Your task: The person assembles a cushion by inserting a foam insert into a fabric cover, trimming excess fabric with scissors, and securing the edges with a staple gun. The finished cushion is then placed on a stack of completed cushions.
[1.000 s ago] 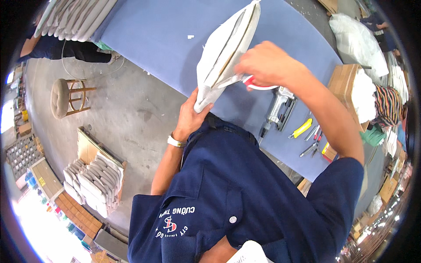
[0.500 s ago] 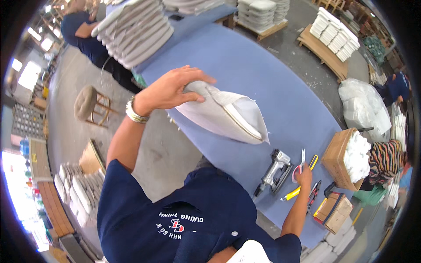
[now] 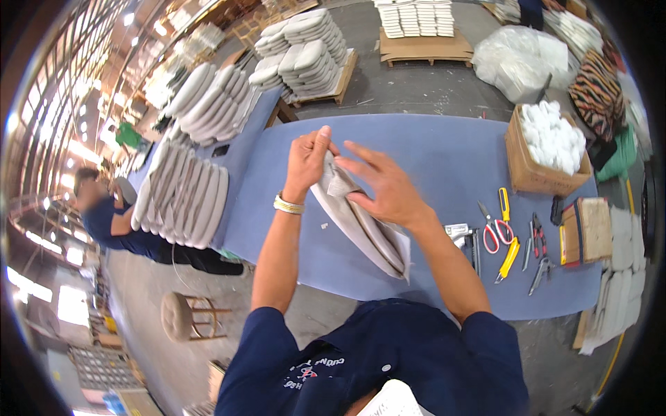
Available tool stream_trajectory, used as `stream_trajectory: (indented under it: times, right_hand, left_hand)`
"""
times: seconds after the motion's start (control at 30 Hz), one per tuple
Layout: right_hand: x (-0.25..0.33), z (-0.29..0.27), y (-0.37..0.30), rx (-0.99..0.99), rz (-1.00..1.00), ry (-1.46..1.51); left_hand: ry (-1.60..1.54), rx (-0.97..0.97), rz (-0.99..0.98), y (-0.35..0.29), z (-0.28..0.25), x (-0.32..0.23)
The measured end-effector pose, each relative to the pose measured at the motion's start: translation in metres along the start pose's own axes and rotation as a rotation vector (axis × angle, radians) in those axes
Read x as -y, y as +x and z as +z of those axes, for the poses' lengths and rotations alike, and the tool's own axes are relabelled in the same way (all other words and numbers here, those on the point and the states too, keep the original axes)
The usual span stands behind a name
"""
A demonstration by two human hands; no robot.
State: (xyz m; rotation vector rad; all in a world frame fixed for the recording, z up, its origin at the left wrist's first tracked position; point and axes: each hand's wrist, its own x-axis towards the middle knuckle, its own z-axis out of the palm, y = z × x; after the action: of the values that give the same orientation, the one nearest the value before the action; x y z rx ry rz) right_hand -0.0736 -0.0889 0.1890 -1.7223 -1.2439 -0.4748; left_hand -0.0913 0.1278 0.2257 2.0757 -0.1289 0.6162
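Note:
A light grey upholstered seat cushion stands on edge over the blue-covered table, its underside and loose fabric rim turned to the right. My left hand, with a metal watch at the wrist, is closed on the cushion's far end. At the same end, my right hand has its fingers spread, and its thumb lies against the folded fabric. Red-handled scissors rest on the table to the right, between a yellow-handled tool and a yellow cutter. Partly behind my right forearm is a metal staple gun.
Pliers lie farther right, near a small wooden box. Behind them stands a cardboard box of white stuffing. Stacked cushions fill the table's left end, with a person beyond. A round stool stands at lower left.
My right hand has left the scissors on the table and come over to the cushion. The cushion has turned more upright, and the head view has swung round.

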Motion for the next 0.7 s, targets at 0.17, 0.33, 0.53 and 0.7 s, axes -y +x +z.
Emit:
stream_trajectory:
  times: [0.17,0.33,0.53,0.7]
  right_hand:
    - [0.012,0.017,0.001,-0.095,0.153,0.123]
    - [0.027,0.024,-0.009,-0.139,0.221,0.080]
    - [0.001,0.043,0.009,-0.413,0.326,0.160]
    - [-0.004,0.066,0.017,-0.542,0.474,0.401]
  left_hand:
    - [0.013,0.057,0.008,0.011,0.007,-0.001]
    - [-0.037,0.049,0.024,0.014,0.011,-0.002]
    - [-0.057,0.105,0.021,0.020,0.018,-0.003]
    - [-0.131,0.108,0.054,0.017,0.010,0.009]
